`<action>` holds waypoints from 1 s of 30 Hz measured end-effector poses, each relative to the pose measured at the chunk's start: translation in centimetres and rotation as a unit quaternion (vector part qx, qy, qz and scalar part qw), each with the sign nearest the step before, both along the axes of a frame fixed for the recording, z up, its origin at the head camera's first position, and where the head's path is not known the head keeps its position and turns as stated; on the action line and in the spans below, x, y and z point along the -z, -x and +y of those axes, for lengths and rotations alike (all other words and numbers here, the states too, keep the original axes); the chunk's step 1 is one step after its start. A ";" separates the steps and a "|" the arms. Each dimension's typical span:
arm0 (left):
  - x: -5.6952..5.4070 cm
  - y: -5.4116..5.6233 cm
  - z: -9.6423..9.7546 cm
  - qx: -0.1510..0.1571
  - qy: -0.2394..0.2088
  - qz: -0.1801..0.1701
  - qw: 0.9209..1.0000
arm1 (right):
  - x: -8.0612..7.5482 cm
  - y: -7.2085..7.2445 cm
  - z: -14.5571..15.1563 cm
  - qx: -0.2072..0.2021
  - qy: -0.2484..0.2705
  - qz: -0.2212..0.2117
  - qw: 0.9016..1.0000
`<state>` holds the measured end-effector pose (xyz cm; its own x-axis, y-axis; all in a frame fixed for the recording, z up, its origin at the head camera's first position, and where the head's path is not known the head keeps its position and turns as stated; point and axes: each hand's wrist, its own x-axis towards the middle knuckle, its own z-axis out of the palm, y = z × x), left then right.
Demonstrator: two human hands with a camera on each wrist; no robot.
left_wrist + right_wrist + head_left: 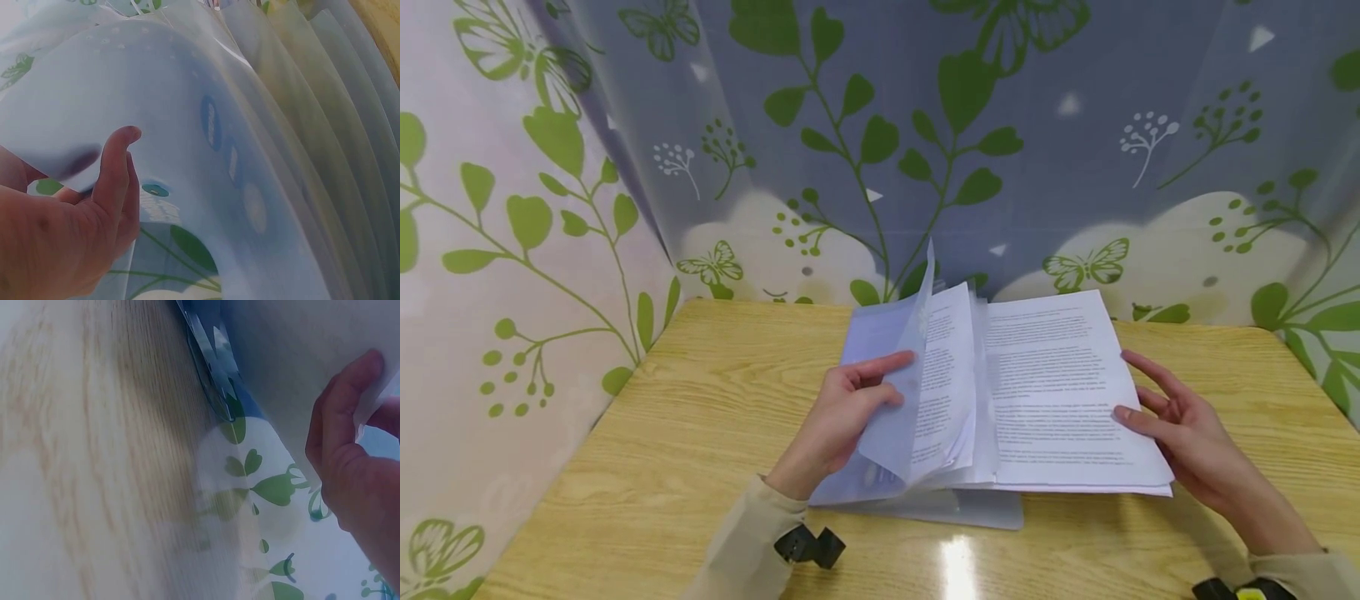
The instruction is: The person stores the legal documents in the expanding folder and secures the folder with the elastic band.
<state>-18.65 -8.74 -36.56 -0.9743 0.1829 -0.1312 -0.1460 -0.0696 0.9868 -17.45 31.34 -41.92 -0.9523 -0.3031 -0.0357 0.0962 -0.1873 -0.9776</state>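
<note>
A clear plastic folder (880, 333) lies spread on the table, with printed sheets (947, 367) inside. My left hand (842, 417) holds a raised translucent flap (910, 417) at its left side, thumb and index finger against it. In the left wrist view, a dark finger shape shows through the bluish plastic flap (169, 112) beside the left hand (75, 225). At the right, my right hand (1195, 433) grips the edge of a printed paper stack (1060, 392), thumb on top and other fingers behind. From the right wrist, the paper's pale underside (281, 369) rises beside the right hand (350, 437).
The wooden table (647, 433) extends around the folder. A patterned curtain (1060, 167) stands behind it, and another patterned curtain (512, 250) borders the left. Several translucent pages (325, 125) fan out in the left wrist view.
</note>
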 end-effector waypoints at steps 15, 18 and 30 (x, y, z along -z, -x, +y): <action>0.1 0.1 -0.1 0.002 0.001 -0.002 1.000 | 0.0 -0.5 -0.2 -0.012 0.000 0.028 1.000; 0.1 0.1 -0.1 0.002 -0.001 -0.002 1.000 | -0.1 -0.5 -0.3 -0.014 0.010 0.040 0.999; -0.1 0.1 0.0 -0.001 0.003 -0.004 1.000 | 0.0 -0.1 -1.3 -0.023 0.009 0.039 0.999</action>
